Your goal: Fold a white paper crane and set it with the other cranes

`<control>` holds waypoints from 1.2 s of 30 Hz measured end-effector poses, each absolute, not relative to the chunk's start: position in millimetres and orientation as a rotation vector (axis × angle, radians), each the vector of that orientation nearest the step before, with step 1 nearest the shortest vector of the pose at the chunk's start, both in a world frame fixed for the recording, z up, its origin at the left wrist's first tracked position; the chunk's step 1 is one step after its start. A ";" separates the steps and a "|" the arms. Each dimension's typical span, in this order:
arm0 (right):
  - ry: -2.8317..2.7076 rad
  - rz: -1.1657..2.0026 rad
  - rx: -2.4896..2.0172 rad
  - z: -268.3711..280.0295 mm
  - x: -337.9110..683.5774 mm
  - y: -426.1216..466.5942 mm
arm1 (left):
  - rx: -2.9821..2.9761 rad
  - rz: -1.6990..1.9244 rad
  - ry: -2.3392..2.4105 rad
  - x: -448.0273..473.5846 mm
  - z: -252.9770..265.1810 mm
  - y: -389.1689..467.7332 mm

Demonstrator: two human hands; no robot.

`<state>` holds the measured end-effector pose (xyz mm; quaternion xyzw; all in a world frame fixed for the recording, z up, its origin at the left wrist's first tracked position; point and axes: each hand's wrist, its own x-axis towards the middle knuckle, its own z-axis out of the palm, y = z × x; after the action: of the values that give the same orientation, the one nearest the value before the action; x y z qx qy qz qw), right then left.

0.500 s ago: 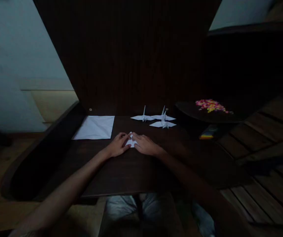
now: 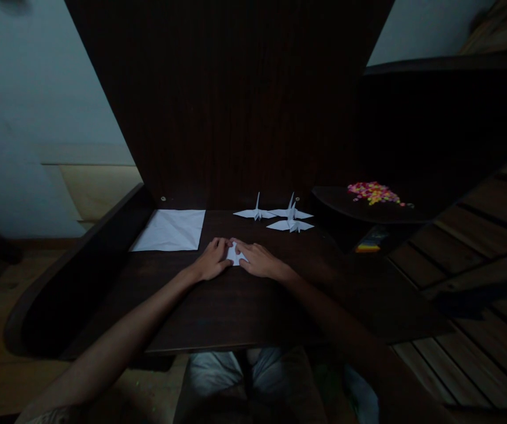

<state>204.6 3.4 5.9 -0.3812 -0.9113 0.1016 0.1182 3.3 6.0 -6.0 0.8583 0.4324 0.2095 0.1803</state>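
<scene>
Between my two hands, a small piece of folded white paper [image 2: 235, 254] lies on the dark wooden desk [image 2: 218, 318]. My left hand [image 2: 211, 260] grips its left side, with the fingers curled at the far edge and the thumb at the near edge. On the right side, my right hand [image 2: 259, 261] presses the paper with fingertips and thumb. Both hands cover part of the folds. Three white origami cranes with spread wings stand beyond my hands: a left crane [image 2: 257, 214], a front crane [image 2: 291, 225] and one partly hidden behind it.
Several white square sheets or one sheet [image 2: 171, 229] lie at the back left; I cannot tell which. A heap of small colourful pieces [image 2: 374, 193] rests on a corner shelf [image 2: 345, 210] at the right. Below it is a yellow-edged object [image 2: 368, 248]. A raised side panel [image 2: 76, 277] bounds the left.
The fingers have shifted slightly on the folded paper, and its visible part between the hands looks a little different. The view has tilted a little; the cranes and sheet stay in place.
</scene>
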 end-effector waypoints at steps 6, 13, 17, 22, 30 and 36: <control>-2.558 0.433 -1.074 4.7 208.3 2.8 | 2.456 0.552 1.213 5.0 -3.4 3.5; -2.509 0.442 -1.046 1.4 208.2 1.5 | 2.320 0.662 1.278 7.6 -6.7 6.5; -2.517 0.417 -1.020 -1.1 208.1 2.8 | 2.204 0.783 1.317 10.7 -7.2 5.1; -2.533 0.397 -1.036 0.4 208.1 1.1 | 2.218 0.790 1.378 13.3 -5.4 1.4; -2.624 0.298 -1.086 5.0 205.2 1.5 | 2.420 0.663 1.362 12.6 -6.2 2.7; -2.601 0.343 -1.064 4.7 204.7 3.3 | 2.451 0.677 1.342 12.7 -6.9 0.8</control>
<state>204.7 3.3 4.7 -0.3713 -0.9077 0.1198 0.1547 12.7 0.8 -6.9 0.8449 0.4626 0.2333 0.1327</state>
